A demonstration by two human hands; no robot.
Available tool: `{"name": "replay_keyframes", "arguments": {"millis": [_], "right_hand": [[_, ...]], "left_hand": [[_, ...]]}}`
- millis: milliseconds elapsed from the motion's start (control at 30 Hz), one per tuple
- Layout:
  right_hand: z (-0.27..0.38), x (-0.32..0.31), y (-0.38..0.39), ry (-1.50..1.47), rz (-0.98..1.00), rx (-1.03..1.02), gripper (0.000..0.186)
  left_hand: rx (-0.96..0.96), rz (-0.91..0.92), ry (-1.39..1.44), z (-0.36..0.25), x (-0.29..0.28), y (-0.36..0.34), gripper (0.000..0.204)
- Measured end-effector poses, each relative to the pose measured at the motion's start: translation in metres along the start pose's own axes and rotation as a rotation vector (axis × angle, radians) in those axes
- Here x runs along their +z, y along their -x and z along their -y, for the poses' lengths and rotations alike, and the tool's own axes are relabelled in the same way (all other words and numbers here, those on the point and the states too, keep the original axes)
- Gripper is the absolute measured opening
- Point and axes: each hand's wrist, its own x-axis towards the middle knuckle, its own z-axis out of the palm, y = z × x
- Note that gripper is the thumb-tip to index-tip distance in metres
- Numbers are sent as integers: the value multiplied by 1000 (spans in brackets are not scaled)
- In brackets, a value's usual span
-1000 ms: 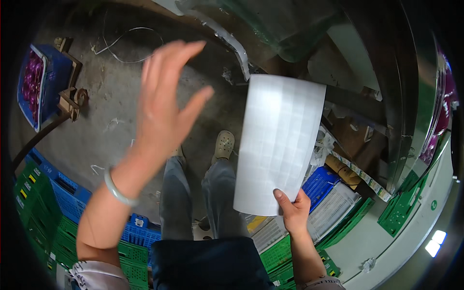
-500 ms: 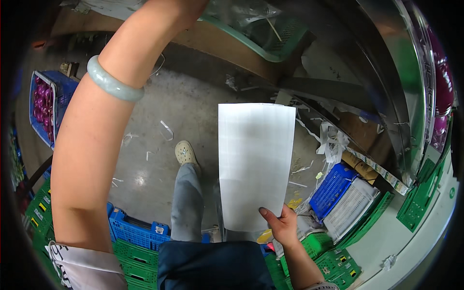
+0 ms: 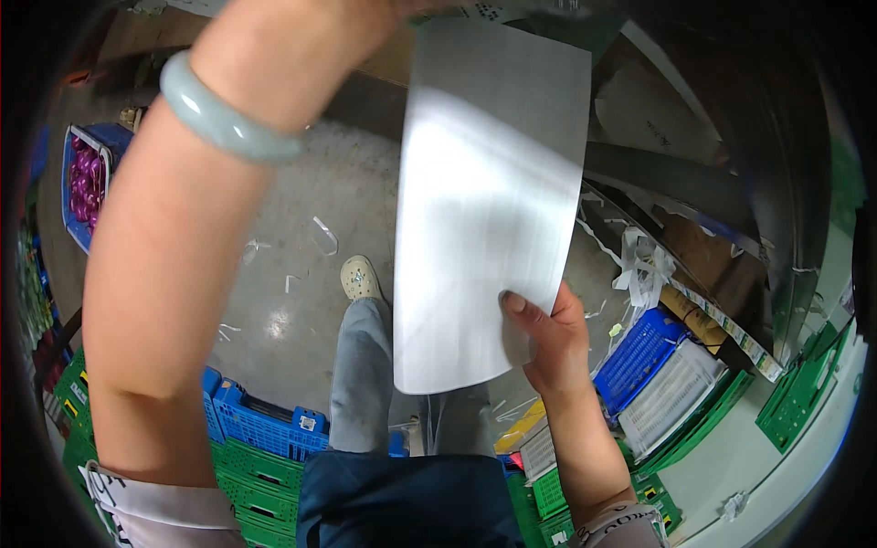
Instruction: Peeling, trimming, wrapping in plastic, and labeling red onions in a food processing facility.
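A white sheet (image 3: 475,201), seemingly paper or thin film, stands upright in the middle, its top shaded. My right hand (image 3: 548,333) grips it near its lower right edge, thumb on the front. My left forearm, with a pale green bangle (image 3: 210,119), stretches up the left side. My left hand (image 3: 379,14) is at the top edge of the view, near the sheet's top; its fingers are blurred and cut off, so I cannot tell what, if anything, they hold.
Green crates (image 3: 256,479) and blue crates (image 3: 265,425) line my lower left; a blue bin (image 3: 85,187) holds purple items. Blue, grey and green baskets (image 3: 639,356) are stacked at right beside dark metal panels (image 3: 758,201). Plastic scraps lie on the concrete floor (image 3: 288,219).
My left hand has reached upward out to the top edge. My right hand has raised the white sheet higher, toward the left hand, in the last half second.
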Motion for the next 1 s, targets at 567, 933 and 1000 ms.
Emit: {"name": "replay_keyframes", "arguments": {"millis": [567,933,1000], "right_hand": [[-6,-17,-17,-95,-95,-229,33],[0,-1,-13,-167,-136,-177,35],[2,-5,-12,-176,-127,-174,35]], "left_hand": [[79,-287,227,-93,38,45,34],[-58,-647,-180,100,27,-23,17],[-75,-519,-277,104,30,-43,18]]}}
